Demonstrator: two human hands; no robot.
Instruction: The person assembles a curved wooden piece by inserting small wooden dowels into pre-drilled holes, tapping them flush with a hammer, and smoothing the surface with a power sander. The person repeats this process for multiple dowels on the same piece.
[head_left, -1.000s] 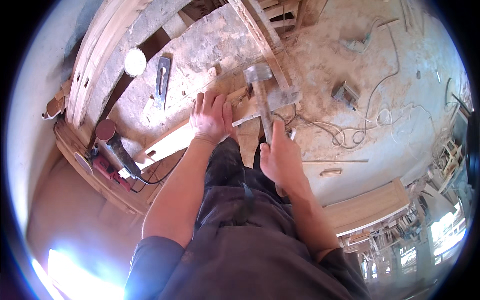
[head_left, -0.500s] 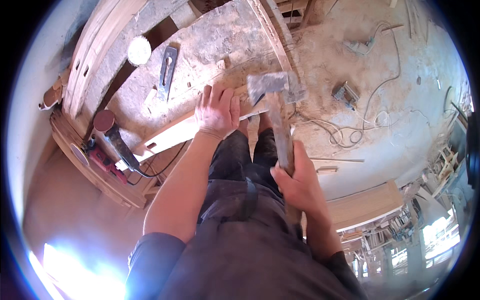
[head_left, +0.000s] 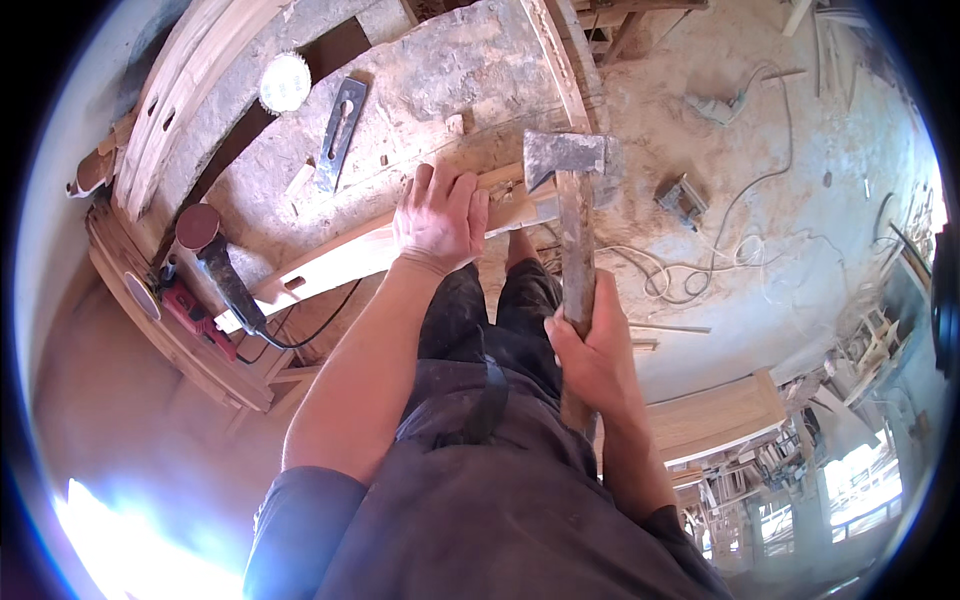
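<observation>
My left hand (head_left: 440, 220) is wrapped over the top of a long pale wooden board (head_left: 350, 262), with the fingers curled across its far edge. The board lies slanted along the near edge of the workbench (head_left: 440, 65) and has a small slot near its left end. My right hand (head_left: 598, 350) grips the wooden handle of a hatchet (head_left: 576, 230). Its grey metal head is raised at the far end of the handle, over the board's right end, with the cutting side facing left. Any contact between head and board cannot be made out.
On the bench lie a dark slotted plane iron (head_left: 342, 135) and a round saw blade (head_left: 285, 82). An angle grinder with a sanding disc (head_left: 215, 250) and a red power tool (head_left: 190, 310) sit at left. Cords (head_left: 690, 275) and a drill (head_left: 718, 105) lie on the floor.
The hatchet head has shifted slightly right and up, and its handle stands more upright. My left hand stays on the board. The whole view has shifted a little.
</observation>
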